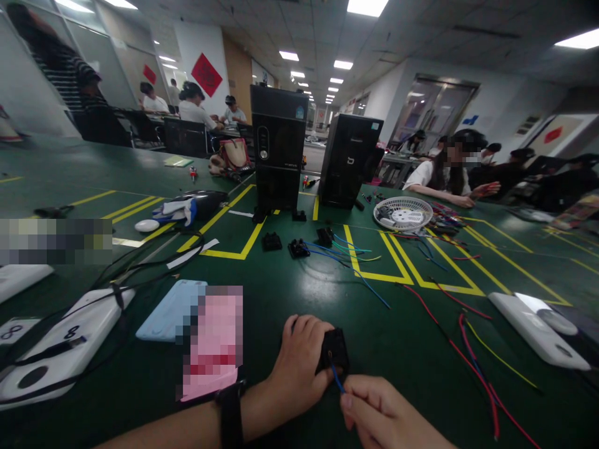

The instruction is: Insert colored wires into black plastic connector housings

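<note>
Blue wire (pixel 337 378) is what your hands are working on: its end meets the face of a black connector housing (pixel 334 352), which you hold just above the green bench mat (pixel 412 368), close to you and slightly right of centre. Your left hand (pixel 297 368), with a black wristband (pixel 231 415) on its wrist, grips the housing, its fingers (pixel 304 325) together and clamped over the top. Your right hand (pixel 386 415) is just beside it, with thumb and fingertips pinched together on the wire a short way from the housing. The step in hand appears to be fitting this wire into the housing, though how far it is seated cannot be seen from this angle. A next move here calls for a short, straight push along the wire, with the pinch kept close to the housing. Loose red and blue wires (pixel 472 374) lie to your right, more black housings (pixel 298 248) lie farther out, and two black PC towers (pixel 279 146) stand at the far side.
</note>
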Demonstrator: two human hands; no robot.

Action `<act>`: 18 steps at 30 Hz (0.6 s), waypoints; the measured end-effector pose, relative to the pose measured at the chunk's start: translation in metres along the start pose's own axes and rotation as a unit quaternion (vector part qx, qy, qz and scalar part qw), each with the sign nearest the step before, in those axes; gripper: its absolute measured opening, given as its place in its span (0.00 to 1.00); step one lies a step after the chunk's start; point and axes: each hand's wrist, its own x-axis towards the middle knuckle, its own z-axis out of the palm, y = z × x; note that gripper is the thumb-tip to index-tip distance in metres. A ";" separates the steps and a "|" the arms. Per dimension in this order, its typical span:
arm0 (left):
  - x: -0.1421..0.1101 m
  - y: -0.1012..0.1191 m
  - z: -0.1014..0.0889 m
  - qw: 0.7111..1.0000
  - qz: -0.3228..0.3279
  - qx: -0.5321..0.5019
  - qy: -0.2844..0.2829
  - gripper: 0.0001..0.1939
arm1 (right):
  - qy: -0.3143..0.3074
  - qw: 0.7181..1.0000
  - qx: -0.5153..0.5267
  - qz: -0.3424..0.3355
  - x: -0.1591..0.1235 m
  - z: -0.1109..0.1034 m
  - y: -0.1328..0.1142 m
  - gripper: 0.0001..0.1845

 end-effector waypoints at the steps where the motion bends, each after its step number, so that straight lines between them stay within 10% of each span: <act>1: 0.000 0.000 0.000 1.000 0.000 -0.001 -0.001 0.21 | 0.004 1.000 -0.011 0.007 0.001 0.000 0.001 0.18; 9: 0.000 -0.001 0.001 1.000 -0.006 0.010 -0.017 0.23 | -0.031 0.993 -0.113 0.029 0.005 -0.009 0.008 0.16; 18: -0.001 -0.001 0.002 1.000 0.008 0.022 -0.012 0.25 | 0.063 0.984 -0.158 -0.059 -0.005 -0.009 0.006 0.29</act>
